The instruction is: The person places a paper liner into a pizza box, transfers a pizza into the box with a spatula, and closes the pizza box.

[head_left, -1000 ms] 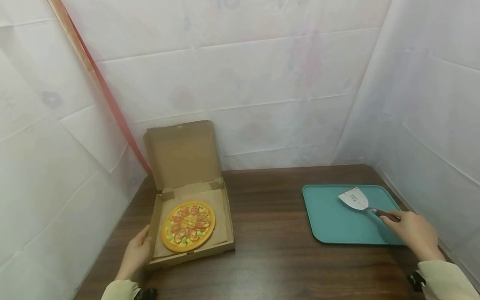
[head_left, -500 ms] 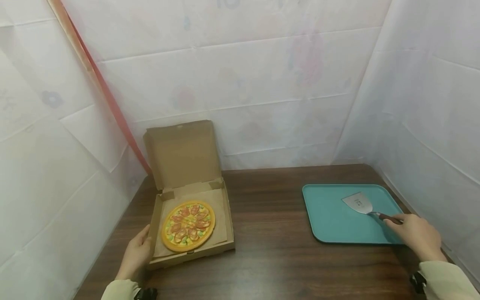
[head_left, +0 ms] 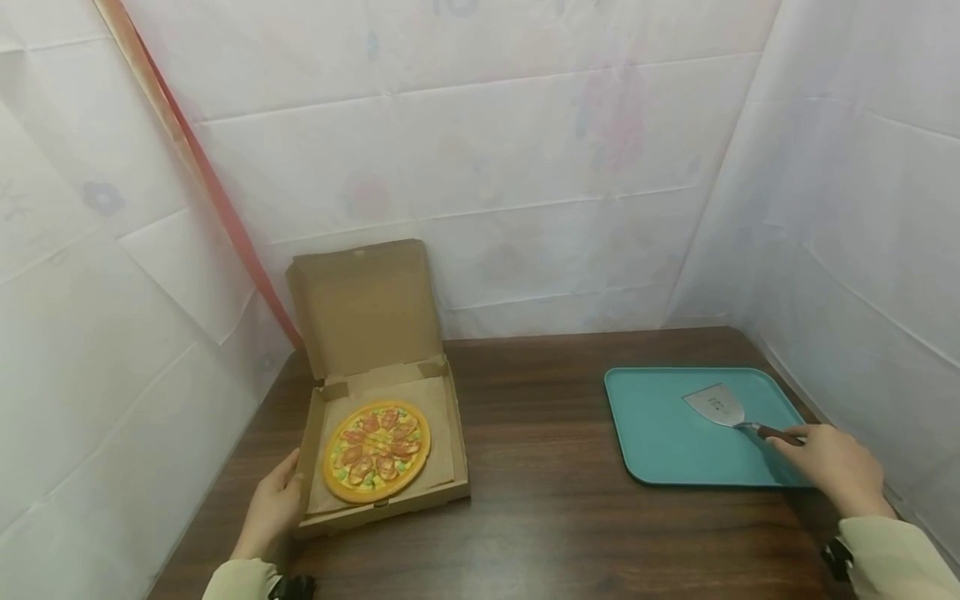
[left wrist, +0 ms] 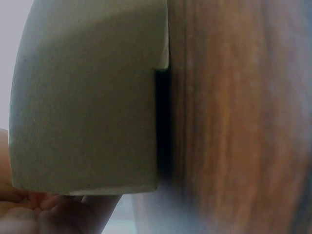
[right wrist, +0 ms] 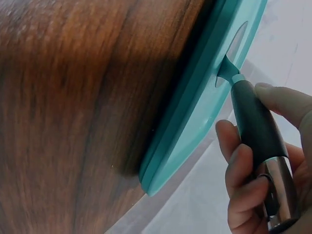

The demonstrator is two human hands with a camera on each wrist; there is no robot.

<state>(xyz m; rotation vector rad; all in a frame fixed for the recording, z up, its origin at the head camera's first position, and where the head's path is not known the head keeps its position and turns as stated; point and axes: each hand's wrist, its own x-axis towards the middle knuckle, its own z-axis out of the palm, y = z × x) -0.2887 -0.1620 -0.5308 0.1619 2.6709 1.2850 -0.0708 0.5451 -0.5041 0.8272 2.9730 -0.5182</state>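
In the head view, an open cardboard pizza box (head_left: pixel 450 433) stands at the left of the table with its lid raised. A round pizza (head_left: pixel 377 452) with red and green toppings lies inside, near the box's left wall. My left hand (head_left: pixel 270 508) holds that wall at its near end; the left wrist view shows the fingers (left wrist: pixel 29 214) partly hidden behind the cardboard. At the right, my right hand (head_left: pixel 836 467) grips the dark handle of a metal spatula (head_left: pixel 716 406). Its blade lies flat on a teal tray (head_left: pixel 652 450), and the curled fingers show in the right wrist view.
A dark brown wooden table (head_left: pixel 540 517) carries both box and tray, with bare wood between them. White sheeting (head_left: pixel 510 167) encloses the back and sides. A red strip (head_left: pixel 225 200) slants down behind the box.
The spatula's blade has dropped from a tilt to lie flat on the tray, as my right hand shifted slightly toward the right and down. My left hand, the box and the pizza stay put.
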